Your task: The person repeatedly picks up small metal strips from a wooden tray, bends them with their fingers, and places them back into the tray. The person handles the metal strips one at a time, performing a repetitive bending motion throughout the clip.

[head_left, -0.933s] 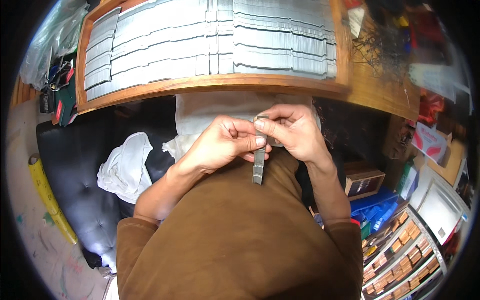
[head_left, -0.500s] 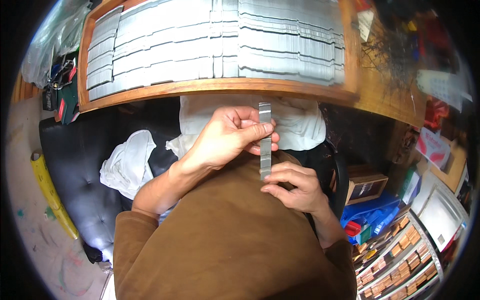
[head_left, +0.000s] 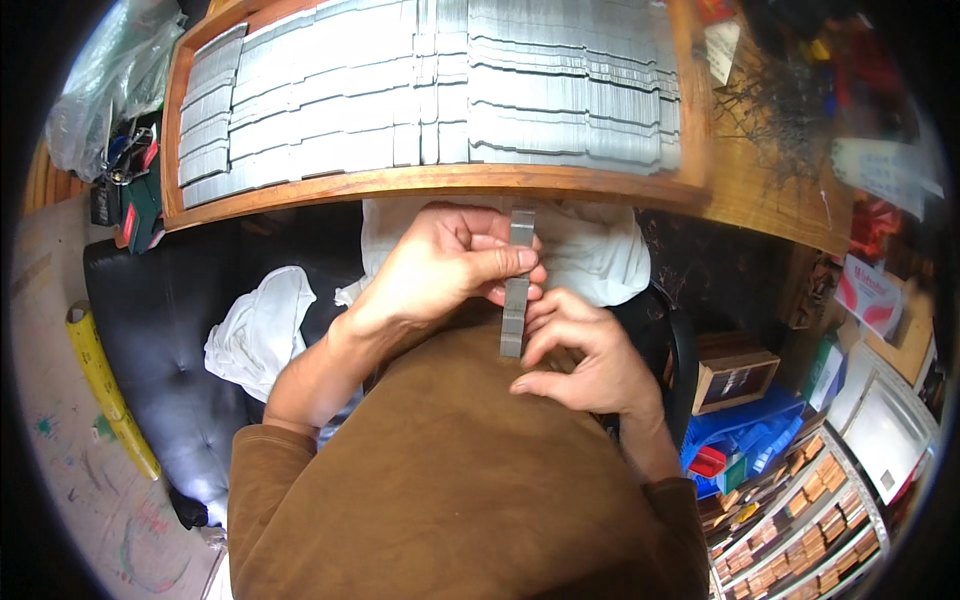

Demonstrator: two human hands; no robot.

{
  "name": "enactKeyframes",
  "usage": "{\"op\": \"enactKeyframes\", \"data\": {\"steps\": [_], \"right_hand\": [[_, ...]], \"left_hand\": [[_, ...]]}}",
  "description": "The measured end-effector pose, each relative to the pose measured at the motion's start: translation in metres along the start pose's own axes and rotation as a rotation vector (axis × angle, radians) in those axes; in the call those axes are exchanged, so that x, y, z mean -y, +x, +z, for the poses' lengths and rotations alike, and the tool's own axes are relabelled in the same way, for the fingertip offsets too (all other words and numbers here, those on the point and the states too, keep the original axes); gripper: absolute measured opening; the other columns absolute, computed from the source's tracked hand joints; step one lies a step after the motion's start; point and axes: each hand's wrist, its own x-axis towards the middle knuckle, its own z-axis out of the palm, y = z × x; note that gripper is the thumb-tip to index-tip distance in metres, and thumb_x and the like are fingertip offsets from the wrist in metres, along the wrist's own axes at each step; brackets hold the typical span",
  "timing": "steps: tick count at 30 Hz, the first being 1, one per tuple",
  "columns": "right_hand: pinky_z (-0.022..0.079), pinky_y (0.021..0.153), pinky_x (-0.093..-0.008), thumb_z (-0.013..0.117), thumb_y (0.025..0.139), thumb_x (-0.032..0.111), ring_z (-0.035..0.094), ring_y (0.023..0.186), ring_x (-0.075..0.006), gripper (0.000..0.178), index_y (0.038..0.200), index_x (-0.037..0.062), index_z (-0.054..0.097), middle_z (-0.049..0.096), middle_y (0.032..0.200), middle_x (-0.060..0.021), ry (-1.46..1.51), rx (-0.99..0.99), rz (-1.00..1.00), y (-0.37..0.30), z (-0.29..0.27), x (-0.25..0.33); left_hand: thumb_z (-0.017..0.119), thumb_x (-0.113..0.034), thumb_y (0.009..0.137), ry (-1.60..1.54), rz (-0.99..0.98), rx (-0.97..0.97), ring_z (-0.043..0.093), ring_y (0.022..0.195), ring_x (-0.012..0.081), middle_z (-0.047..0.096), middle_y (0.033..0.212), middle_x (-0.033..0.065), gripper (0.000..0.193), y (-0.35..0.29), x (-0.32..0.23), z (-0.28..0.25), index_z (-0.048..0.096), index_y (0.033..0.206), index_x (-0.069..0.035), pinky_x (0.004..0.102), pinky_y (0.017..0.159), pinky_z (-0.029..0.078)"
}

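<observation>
At the far left, a yellow tube (head_left: 105, 385) lies on the floor beside a black seat (head_left: 165, 330), and a white cloth (head_left: 258, 325) is bunched on the seat's edge. My left forearm rises from the brown sleeve at lower left and angles up and to the right, wrist bent. My left hand (head_left: 445, 265) is closed on a grey metal strip (head_left: 516, 285): the thumb lies across the strip's front, the fingers curl behind it, and the pinch sits on its upper half. The strip stands upright in front of my chest, just below the wooden tray (head_left: 440, 180), its top end nearly level with the tray's front rail. Rows of similar grey strips (head_left: 430, 90) fill the tray, lying overlapped from the left wall to the right. My right hand (head_left: 585, 355) sits lower and to the right, its forearm coming up from the lower right. Its fingers are curled in a loose fist, and the fingertips touch the strip's lower end from the right side; whether they truly pinch it I cannot tell. Behind both hands, white fabric (head_left: 600, 250) covers my lap. Further right stand a small wooden box (head_left: 735, 375) and blue bins (head_left: 745, 455).
</observation>
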Motion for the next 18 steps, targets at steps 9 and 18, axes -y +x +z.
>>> {"op": "enactKeyframes", "data": {"steps": [9,18], "right_hand": [[0.046,0.054,-0.0198,0.065,0.105,0.020,0.059,0.068,-0.0042,0.024,0.102,-0.0030,0.071,0.065,0.083,-0.0012,0.352,-0.257,0.308,0.052,-0.006,0.002],[0.051,0.050,-0.0212,0.073,0.097,0.006,0.062,0.060,-0.0068,0.014,0.102,-0.0068,0.069,0.069,0.076,-0.0064,0.545,-0.196,0.320,0.056,0.008,0.004]], "left_hand": [[0.069,-0.011,0.100,-0.018,0.032,0.023,0.073,0.082,0.0106,0.077,0.095,0.0067,0.015,-0.027,0.012,0.013,0.073,0.108,0.002,0.0226,0.067,0.054],[0.069,-0.012,0.100,-0.050,0.020,0.014,0.074,0.083,0.0118,0.077,0.095,0.0068,0.020,-0.032,0.018,0.010,0.071,0.115,0.002,0.0214,0.065,0.054]]}}
